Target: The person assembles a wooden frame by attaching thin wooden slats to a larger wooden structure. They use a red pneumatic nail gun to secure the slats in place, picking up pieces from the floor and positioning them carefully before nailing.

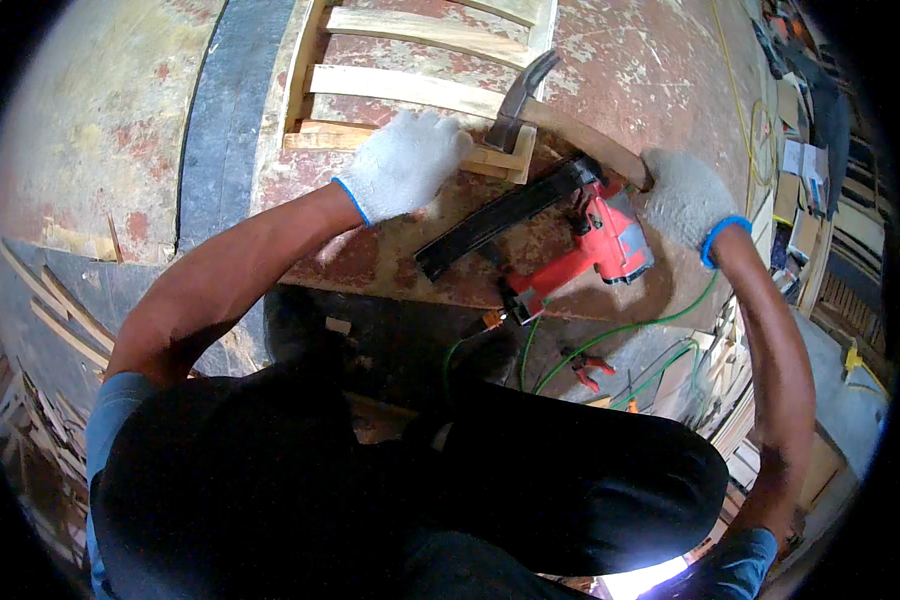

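A: Where is the hammer [518, 103], and which way does it lie?

B: Its steel claw head rests on the corner of the slatted wooden frame [410, 88]. The wooden handle runs from that corner down and to the person's right, so the long axis is a diagonal from upper left to lower right.

A: Who has hold of it?

B: The right hand [685, 195], in a white knit glove with a blue cuff, is curled closed around the far end of the handle. The left hand [407, 163], gloved the same, lies palm down with fingers spread, pressing on the small wood block [495, 160] at the frame's corner. It grips nothing that I can see. It is the nearer hand to the hammer's head, just beside it on the left.

A: What else sits around the frame?

B: Just below the frame's corner, on the worn red-painted desk [630, 60], lies a red pneumatic nail gun [570, 240] with a long black magazine, roughly parallel to the hammer handle. A green air hose [620, 330] trails from it off the desk's near edge. Further below the frame, red-handled pliers [585, 368] lie on the floor.
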Available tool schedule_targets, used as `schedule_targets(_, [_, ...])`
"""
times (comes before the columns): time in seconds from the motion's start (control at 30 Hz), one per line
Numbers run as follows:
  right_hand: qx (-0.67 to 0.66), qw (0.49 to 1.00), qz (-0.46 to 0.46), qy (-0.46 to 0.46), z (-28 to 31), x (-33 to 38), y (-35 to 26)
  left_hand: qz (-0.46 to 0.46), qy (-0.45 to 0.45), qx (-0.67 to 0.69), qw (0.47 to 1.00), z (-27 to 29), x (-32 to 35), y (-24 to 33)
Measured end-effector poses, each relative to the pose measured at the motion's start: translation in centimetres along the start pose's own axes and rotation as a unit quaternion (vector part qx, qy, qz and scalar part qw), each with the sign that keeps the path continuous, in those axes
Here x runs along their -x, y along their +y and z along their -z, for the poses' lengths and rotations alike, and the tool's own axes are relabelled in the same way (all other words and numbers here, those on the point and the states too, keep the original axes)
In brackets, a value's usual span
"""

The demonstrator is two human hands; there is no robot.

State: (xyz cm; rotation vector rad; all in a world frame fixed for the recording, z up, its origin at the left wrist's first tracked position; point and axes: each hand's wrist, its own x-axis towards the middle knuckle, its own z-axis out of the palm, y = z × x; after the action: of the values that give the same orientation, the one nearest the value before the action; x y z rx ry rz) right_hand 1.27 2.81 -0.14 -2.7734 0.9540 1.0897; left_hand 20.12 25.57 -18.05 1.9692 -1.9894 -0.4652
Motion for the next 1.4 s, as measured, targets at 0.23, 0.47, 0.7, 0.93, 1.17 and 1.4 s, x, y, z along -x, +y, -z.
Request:
schedule_targets(0.23, [0.027,1.000,0.001,0.008,0.0,-0.5,-0.2,-0.006,0.017,-0.013,1.000,-0.3,0.4,0.2])
schedule_targets(0.47, [0.038,0.997,0.001,0.065,-0.3,0.8,-0.4,-0.022,0.003,-0.044,0.999,-0.1,0.3,0.6])
schedule_targets(0.7, [0.074,0.993,0.047,0.083,-0.7,1.0,0.0,-0.013,-0.007,-0.073,0.997,0.2,0.0,1.7])
schedule_targets(0.93, [0.038,0.996,0.047,-0.064,0.9,3.8,-0.2,-0.001,-0.013,-0.095,0.995,0.1,0.1,2.4])
schedule_targets(1.17, [-0.022,0.994,0.033,0.103,-6.4,3.0,1.0,-0.028,0.017,-0.105,0.994,-0.3,0.0,1.9])
schedule_targets(1.4, [-0.267,0.947,-0.037,0.173,-13.1,8.6,1.6,0.017,-0.052,-0.083,0.995,0.6,-0.4,2.7])
